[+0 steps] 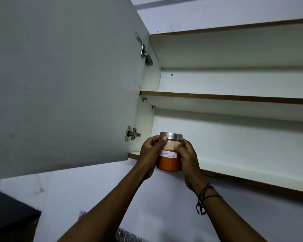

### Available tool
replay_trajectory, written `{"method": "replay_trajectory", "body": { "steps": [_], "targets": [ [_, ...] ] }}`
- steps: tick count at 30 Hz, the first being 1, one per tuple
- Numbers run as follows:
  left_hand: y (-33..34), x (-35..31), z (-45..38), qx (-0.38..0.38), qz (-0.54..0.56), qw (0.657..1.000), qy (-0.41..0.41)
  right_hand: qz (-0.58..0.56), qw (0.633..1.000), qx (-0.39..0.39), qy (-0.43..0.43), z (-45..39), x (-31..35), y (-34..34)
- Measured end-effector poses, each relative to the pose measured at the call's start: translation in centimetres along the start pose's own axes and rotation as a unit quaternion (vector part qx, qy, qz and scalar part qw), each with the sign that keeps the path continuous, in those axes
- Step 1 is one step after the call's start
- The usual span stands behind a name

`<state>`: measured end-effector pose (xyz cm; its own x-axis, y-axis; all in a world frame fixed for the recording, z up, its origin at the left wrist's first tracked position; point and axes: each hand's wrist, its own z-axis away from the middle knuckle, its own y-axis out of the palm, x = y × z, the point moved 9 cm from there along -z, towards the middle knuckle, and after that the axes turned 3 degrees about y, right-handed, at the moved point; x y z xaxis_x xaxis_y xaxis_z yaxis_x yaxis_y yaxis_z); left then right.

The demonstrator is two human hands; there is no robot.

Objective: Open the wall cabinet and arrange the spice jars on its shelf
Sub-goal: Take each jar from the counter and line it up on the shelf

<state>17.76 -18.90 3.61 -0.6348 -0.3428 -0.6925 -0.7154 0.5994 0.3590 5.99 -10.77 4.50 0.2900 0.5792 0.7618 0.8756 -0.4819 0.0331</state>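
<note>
A spice jar (pixel 170 154) of orange-red powder is sitting between both sets of fingers, upright, at the front lip of the bottom shelf (pixel 234 165) — whether its base is resting on the shelf I cannot tell. The left hand (pixel 151 154) and right hand (pixel 187 159) are reaching up with arms extended, fingers curling closed around the glass sides, thumbs pressing near the round metal lid (pixel 171 136). A handwritten paper label (pixel 168 155) is showing between the thumbs. Left of the fingers the white cabinet door (pixel 63 81) is standing open on metal hinges (pixel 132 133); above them, a wood-edged upper shelf (pixel 226 97). A dark thread bracelet (pixel 205 194) is circling the right wrist.
</note>
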Motion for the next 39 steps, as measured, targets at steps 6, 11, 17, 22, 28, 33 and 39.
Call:
{"method": "replay_trajectory", "body": {
  "steps": [6, 11, 17, 22, 28, 33, 39],
  "targets": [
    [0.0, -0.6, -4.1, -0.006, -0.022, 1.000, 0.015, 0.043, 0.999, -0.023, -0.016, -3.8, 0.7, 0.0],
    [0.0, -0.7, -6.8, -0.018, -0.046, 0.999, 0.023, 0.062, 0.992, -0.103, -0.023, -6.1, -0.1, 0.4],
    [-2.2, 1.2, -10.5, -0.068, -0.113, 0.991, 0.011, 0.142, 0.981, -0.131, -0.020, -9.7, -1.9, 1.5],
    [-4.6, 3.0, -13.6, -0.105, -0.155, 0.982, -0.011, 0.204, 0.973, -0.103, -0.021, -12.3, -4.7, 3.0],
    [-6.8, 6.5, -16.2, -0.091, -0.199, 0.974, -0.053, 0.209, 0.977, 0.017, 0.043, -14.8, -8.3, 5.0],
    [-7.1, 8.5, -17.8, -0.053, -0.231, 0.966, -0.099, 0.133, 0.981, 0.123, 0.070, -15.4, -10.4, 6.5],
    [-7.5, 9.3, -18.0, -0.041, -0.242, 0.963, -0.110, 0.174, 0.969, 0.156, 0.084, -15.5, -11.4, 7.2]
  ]
}}
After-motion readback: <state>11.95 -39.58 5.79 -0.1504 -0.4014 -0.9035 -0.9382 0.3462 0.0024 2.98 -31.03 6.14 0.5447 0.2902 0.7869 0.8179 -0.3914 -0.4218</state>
